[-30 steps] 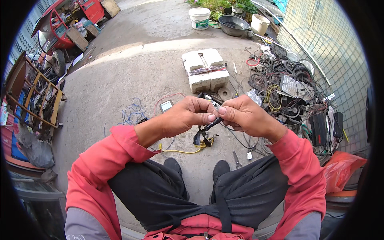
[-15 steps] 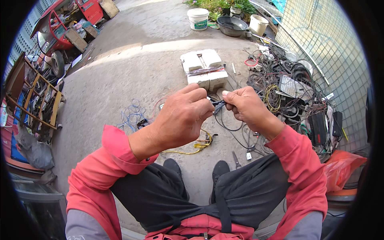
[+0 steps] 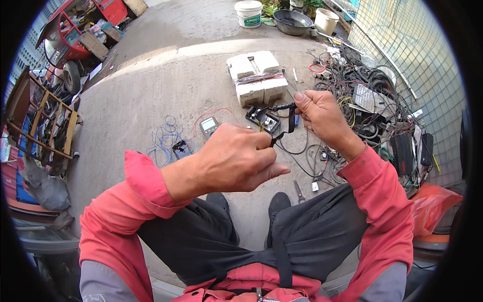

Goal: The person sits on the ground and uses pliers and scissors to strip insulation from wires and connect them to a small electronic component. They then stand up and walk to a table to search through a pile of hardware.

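two hands up in front of the seated person, above the knees. left hand (image 3: 236,161) at centre, fingers clenched tight around one end of a thin black wire (image 3: 289,151); the pinched end itself is hidden inside the fist. right hand (image 3: 322,118) at about 2 o'clock from the left, well apart from it, fingers closed in a pinch on a short black cable piece (image 3: 291,113) that hangs down from the fingertips. small black open box (image 3: 264,120) with wiring inside sits between the two hands, just at 12 o'clock of the left fist; cannot tell whether it hangs from the wires or lies on the ground behind.

on the concrete floor (image 3: 166,80): handheld meter (image 3: 209,125) with a pale screen at 11 o'clock of the left hand, red lead curling from it; loose coil of blue wire (image 3: 163,136) at 9 o'clock of the meter. white foam block (image 3: 256,75) bound with a band at 12 o'clock. big tangle of dark cables and scrap electronics (image 3: 372,105) at 2 to 3 o'clock, along a mesh fence (image 3: 402,45). white bucket (image 3: 249,12) and dark pan (image 3: 292,21) at top. red cart (image 3: 75,35) at 10 o'clock. orange bag (image 3: 432,201) at 4 o'clock.
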`<state>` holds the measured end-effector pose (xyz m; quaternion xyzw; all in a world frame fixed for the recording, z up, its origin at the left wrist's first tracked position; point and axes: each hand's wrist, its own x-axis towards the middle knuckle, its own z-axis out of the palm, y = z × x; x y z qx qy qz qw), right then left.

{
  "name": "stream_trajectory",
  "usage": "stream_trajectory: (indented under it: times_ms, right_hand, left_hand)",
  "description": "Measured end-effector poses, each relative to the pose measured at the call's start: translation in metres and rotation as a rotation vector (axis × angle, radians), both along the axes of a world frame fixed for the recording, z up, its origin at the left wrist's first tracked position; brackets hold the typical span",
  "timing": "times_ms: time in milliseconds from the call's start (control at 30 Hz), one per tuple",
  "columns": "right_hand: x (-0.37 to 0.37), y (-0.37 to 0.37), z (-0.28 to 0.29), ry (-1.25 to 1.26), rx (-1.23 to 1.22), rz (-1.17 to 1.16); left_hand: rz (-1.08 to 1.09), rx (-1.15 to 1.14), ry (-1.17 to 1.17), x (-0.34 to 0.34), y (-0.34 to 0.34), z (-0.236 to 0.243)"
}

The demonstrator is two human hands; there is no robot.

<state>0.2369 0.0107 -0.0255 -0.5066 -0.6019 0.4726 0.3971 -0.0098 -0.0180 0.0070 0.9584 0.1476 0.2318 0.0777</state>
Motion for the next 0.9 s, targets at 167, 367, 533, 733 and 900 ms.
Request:
stream_trajectory:
  times_ms: [167, 367, 533, 733, 900]
  right_hand:
    - [-0.011, -0.009, 0.009, 0.018, 0.118, 0.177]
    - [-0.028, -0.021, 0.021, 0.028, 0.151, 0.363]
    - [-0.032, -0.025, 0.023, -0.029, 0.222, 0.374]
    - [-0.030, -0.022, 0.020, -0.218, 0.268, 0.318]
    - [-0.027, -0.026, 0.026, -0.267, 0.158, 0.315]
  left_hand:
    - [0.330, -0.783, -0.494, -0.007, 0.036, -0.014]
    - [-0.100, -1.541, -0.357, -0.009, 0.051, -0.042]
    - [-0.172, -1.655, -0.326, -0.012, 0.051, -0.041]
    - [0.024, -1.277, -0.354, -0.013, 0.053, -0.042]
    - [0.210, -0.903, -0.291, -0.016, 0.048, -0.027]
